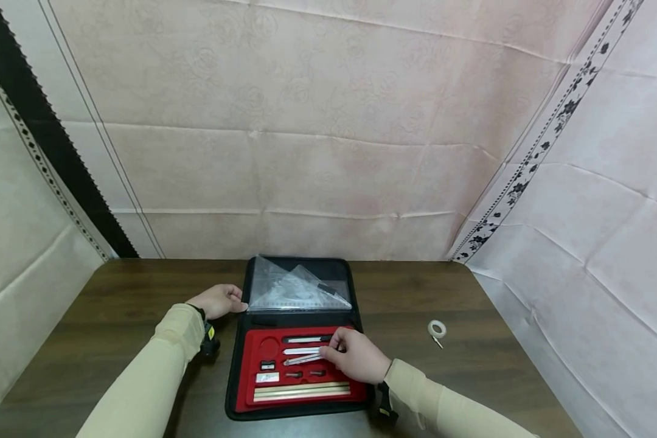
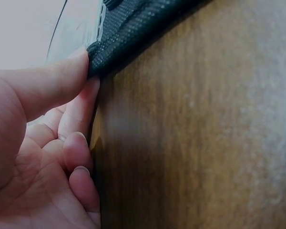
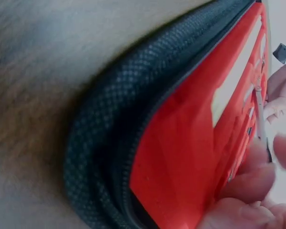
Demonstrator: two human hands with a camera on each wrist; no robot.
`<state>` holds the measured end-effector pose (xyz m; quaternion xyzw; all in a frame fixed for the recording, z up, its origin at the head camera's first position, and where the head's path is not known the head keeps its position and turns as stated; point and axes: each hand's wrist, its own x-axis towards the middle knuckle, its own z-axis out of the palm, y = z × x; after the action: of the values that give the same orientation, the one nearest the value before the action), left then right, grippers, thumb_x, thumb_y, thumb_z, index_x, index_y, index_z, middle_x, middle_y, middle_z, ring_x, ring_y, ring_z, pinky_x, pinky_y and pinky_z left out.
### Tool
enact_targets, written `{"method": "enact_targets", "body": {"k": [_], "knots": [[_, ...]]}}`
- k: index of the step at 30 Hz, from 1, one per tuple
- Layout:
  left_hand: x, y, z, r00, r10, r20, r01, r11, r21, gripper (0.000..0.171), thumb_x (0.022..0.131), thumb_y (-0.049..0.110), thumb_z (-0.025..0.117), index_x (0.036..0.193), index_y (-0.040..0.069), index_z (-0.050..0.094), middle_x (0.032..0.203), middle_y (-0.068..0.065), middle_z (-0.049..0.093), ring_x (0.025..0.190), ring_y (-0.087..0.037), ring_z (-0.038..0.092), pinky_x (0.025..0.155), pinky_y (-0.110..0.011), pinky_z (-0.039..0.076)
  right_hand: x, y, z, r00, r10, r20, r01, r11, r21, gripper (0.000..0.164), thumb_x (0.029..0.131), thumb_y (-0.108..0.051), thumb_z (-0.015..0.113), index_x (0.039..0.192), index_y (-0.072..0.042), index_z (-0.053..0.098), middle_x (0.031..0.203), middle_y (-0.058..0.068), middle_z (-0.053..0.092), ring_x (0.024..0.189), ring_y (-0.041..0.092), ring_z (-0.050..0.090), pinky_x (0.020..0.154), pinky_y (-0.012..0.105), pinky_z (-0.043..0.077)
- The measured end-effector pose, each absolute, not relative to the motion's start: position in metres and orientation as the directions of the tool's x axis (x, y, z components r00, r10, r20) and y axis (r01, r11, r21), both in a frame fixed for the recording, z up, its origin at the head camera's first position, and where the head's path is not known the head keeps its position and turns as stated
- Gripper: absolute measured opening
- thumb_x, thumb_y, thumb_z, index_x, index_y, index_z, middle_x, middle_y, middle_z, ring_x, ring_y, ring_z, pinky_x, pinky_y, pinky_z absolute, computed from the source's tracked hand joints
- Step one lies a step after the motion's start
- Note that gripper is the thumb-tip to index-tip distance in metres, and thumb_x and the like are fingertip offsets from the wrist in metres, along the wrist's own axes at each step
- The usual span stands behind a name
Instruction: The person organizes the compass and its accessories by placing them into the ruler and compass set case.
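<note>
A black zip case (image 1: 234, 365) lies unfolded on the table, with a red tray (image 1: 246, 398) of drawing tools in its near half. My left hand (image 1: 222, 301) pinches the edge of the lid half; in the left wrist view the thumb is above the black fabric (image 2: 133, 43) and a finger beneath. Over the tray, my right hand (image 1: 358, 358) pinches the end of a silver compass (image 1: 302, 360), whose legs point left. Its held end is hidden by the fingers. In the right wrist view the grey metal piece (image 3: 260, 112) runs up toward the thumb and finger.
Clear set squares (image 1: 290, 292) lie in the lid pocket. The tray also holds pencils (image 1: 301, 392), a white eraser (image 1: 267, 377) and a black-handled tool (image 1: 306, 339). To the right on the brown table (image 1: 416, 389) lie a white tape roll (image 1: 437, 329) and a small metal piece (image 1: 437, 342).
</note>
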<state>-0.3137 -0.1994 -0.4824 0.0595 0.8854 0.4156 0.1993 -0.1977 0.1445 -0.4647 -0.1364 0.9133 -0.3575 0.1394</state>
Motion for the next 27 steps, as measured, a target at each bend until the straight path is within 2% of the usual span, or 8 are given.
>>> {"method": "enact_targets", "body": {"k": [4,9,13,19,23,27], "knots": [[-0.314,-0.199,-0.482,-0.913,0.273,-0.303,-0.061,0.643,0.763,0.038,0.090,0.024,0.069,0.116,0.000,0.055,0.100,-0.010,0.056,0.095,-0.027,0.050,0.082,-0.042,0.042,-0.198,0.145,-0.464,-0.923,-0.340,-0.179,-0.123,0.704,-0.700,0.022,0.095,-0.033,0.062,0.086,-0.015,0.054,0.063,0.000,0.060,0.051,0.014,0.050,0.047,0.026,0.037],[-0.312,-0.199,-0.480,-0.913,0.270,-0.306,-0.066,0.642,0.764,0.037,0.090,0.024,0.069,0.115,0.000,0.055,0.099,-0.010,0.056,0.094,-0.026,0.050,0.081,-0.042,0.041,-0.199,0.144,-0.462,-0.928,-0.311,-0.206,-0.105,0.746,-0.657,0.030,0.091,-0.037,0.068,0.083,-0.013,0.051,0.061,0.000,0.060,0.052,0.015,0.056,0.046,0.026,0.036],[-0.311,-0.199,-0.479,-0.913,0.268,-0.307,-0.072,0.636,0.768,0.036,0.090,0.023,0.069,0.114,0.000,0.055,0.099,-0.010,0.056,0.094,-0.026,0.050,0.081,-0.042,0.041,-0.202,0.141,-0.458,-0.924,-0.286,-0.253,-0.104,0.825,-0.555,0.038,0.087,-0.047,0.069,0.077,-0.014,0.051,0.056,0.000,0.057,0.048,0.014,0.053,0.047,0.028,0.035],[-0.309,-0.199,-0.478,-0.910,0.277,-0.309,-0.074,0.625,0.777,0.037,0.090,0.022,0.068,0.115,-0.001,0.054,0.100,-0.011,0.056,0.095,-0.027,0.050,0.082,-0.043,0.041,-0.206,0.132,-0.457,-0.924,-0.253,-0.287,-0.139,0.921,-0.365,0.049,0.082,-0.062,0.065,0.067,-0.016,0.059,0.051,-0.001,0.055,0.046,0.014,0.051,0.048,0.029,0.038],[-0.310,-0.198,-0.480,-0.911,0.269,-0.313,-0.078,0.634,0.770,0.037,0.090,0.024,0.069,0.115,0.000,0.055,0.100,-0.010,0.057,0.095,-0.026,0.050,0.082,-0.042,0.042,-0.204,0.127,-0.457,-0.937,-0.226,-0.268,-0.164,0.958,-0.234,0.056,0.082,-0.068,0.060,0.077,-0.013,0.066,0.060,-0.004,0.058,0.053,0.014,0.052,0.052,0.031,0.043],[-0.311,-0.199,-0.481,-0.913,0.273,-0.304,-0.066,0.636,0.769,0.037,0.090,0.024,0.069,0.115,0.000,0.056,0.100,-0.010,0.057,0.095,-0.027,0.050,0.082,-0.043,0.042,-0.201,0.128,-0.455,-0.941,-0.218,-0.258,-0.153,0.956,-0.250,0.057,0.083,-0.066,0.061,0.092,-0.010,0.067,0.071,-0.004,0.061,0.059,0.014,0.053,0.058,0.034,0.048]]}}
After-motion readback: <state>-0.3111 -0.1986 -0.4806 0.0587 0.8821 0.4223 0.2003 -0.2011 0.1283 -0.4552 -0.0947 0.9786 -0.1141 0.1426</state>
